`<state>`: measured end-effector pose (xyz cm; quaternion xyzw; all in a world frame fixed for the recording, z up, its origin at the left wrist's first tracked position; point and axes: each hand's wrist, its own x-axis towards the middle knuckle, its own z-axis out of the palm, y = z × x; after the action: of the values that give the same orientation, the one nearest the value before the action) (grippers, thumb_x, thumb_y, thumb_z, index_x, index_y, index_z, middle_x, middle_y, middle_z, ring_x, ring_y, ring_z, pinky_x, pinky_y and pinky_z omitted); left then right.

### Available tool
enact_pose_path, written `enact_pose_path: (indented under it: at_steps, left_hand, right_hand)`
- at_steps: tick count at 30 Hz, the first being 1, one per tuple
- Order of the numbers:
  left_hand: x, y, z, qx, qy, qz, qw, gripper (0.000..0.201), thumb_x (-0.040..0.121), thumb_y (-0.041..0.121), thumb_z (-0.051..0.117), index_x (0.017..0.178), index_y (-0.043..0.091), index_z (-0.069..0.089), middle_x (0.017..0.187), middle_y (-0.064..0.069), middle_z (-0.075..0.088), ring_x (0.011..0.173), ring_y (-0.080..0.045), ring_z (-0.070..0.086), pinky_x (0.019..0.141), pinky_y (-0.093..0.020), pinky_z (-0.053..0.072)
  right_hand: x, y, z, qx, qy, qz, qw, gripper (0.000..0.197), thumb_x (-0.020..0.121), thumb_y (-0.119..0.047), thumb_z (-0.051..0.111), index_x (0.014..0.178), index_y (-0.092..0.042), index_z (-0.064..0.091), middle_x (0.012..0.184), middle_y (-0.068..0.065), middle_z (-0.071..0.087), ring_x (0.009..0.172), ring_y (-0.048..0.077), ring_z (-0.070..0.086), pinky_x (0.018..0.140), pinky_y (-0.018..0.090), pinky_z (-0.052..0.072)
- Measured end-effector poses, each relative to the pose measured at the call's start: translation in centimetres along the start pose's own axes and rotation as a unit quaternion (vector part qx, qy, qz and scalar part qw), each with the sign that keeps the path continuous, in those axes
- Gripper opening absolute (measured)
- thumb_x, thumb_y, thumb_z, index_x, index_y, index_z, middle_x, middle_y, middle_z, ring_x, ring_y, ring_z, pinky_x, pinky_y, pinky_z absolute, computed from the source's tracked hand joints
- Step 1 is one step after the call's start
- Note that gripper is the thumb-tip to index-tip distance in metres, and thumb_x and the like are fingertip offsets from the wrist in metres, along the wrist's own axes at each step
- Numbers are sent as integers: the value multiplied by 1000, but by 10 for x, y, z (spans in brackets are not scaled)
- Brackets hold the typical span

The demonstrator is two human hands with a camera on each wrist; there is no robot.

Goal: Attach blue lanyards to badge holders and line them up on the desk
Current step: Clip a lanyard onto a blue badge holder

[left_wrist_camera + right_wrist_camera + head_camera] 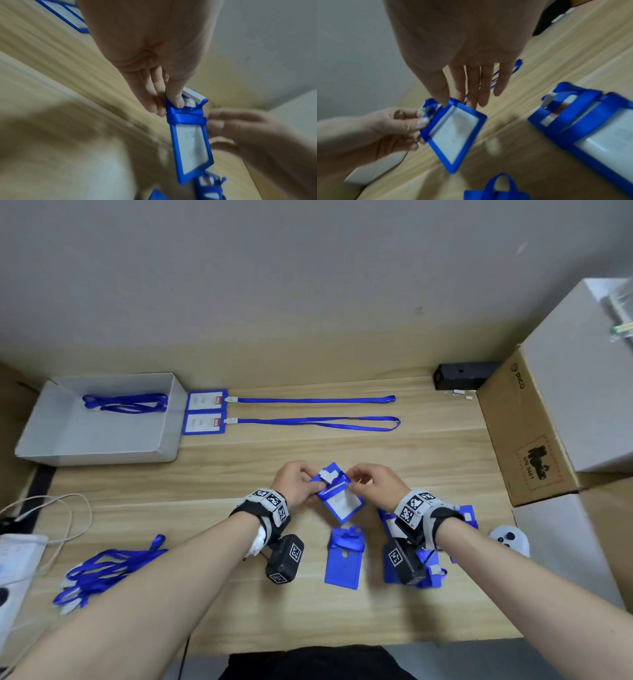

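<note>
Left hand [297,481] pinches the top edge of a blue badge holder [342,501], thumb on the front face beside the white clip [328,476], other fingers behind. Right hand [376,483] meets the same holder at its top right corner: thumb tip on the wrapped blue lanyard ribbon [186,116], fingers nearly straight behind it. Whether the right hand actually grips the ribbon cannot be told. The holder is lifted off the desk [239,474], tilted, over the middle of the desk.

Left wrist view alone shows the ribbon wound in flat bands across the holder's upper part and the clip as a white rectangular bar. Right wrist view alone shows the right fingers spread, and the left fingertips curled on the holder's edge. Both wrist views are motion-blurred.

Head view only: two finished holders [206,412] lie side by side at the far left, just beside a white tray [102,446], their lanyards [315,410] stretched straight toward the right. The tray holds a coil of blue lanyards [125,402]. A loose pile of lanyards [102,571] with white clips lies near left. A face-down holder [343,563], ribbon bundled on top, lies just below the held one; more holders [431,570] lie partly hidden under the right wrist.

Holder: rigid blue plastic frame, clear window over a white card. Ribbon: flat woven, slightly glossy. Desk: pale wood grain. Cardboard box [527,433] at far right.
</note>
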<state>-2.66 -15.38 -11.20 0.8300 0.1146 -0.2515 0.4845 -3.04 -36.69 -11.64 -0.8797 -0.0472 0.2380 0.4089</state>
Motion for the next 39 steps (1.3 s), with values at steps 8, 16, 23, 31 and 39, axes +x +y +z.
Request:
enact_pose_path:
  at_steps: [8, 16, 23, 31, 39]
  left_hand:
    - [-47, 1, -91, -102, 94, -29, 990, 17, 87, 0, 62, 88, 17, 60, 87, -8, 62, 68, -16, 59, 51, -25, 47]
    - [-69, 11, -154, -250, -9, -84, 964, 42, 98, 39, 50, 108, 1, 64, 93, -22, 74, 84, -32, 73, 66, -35, 59]
    - [-75, 14, -175, -333, -21, -4, 943, 25, 93, 12, 58, 117, 6, 64, 105, -14, 74, 95, -29, 72, 84, -39, 57]
    - [-82, 15, -189, -370, -15, 28, 929, 23, 92, 2, 60, 111, 14, 56, 103, -18, 72, 92, -35, 72, 84, -39, 59]
    - [-89, 22, -190, -398, -8, 37, 917, 34, 88, -1, 63, 121, 4, 58, 109, -21, 70, 89, -32, 72, 78, -36, 61]
  right_hand:
    - [15, -89, 26, -69, 12, -95, 993, 11, 88, -31, 64, 79, -29, 69, 70, -7, 62, 68, 15, 55, 66, 34, 44]
    - [24, -159, 31, -179, 120, -241, 946, 20, 93, -36, 59, 106, -37, 74, 99, -17, 68, 90, 12, 51, 67, 30, 42]
    - [23, -187, 29, -212, 103, -308, 922, 29, 84, -30, 70, 113, -29, 73, 117, -11, 62, 100, 19, 51, 87, 34, 48]
    - [13, -214, 23, -147, 148, -218, 954, 27, 81, -36, 72, 106, -29, 67, 109, -13, 55, 105, 8, 50, 90, 31, 45]
    - [11, -228, 45, -164, 180, -253, 936, 26, 72, -46, 81, 85, -27, 69, 104, -12, 53, 98, 11, 42, 85, 22, 39]
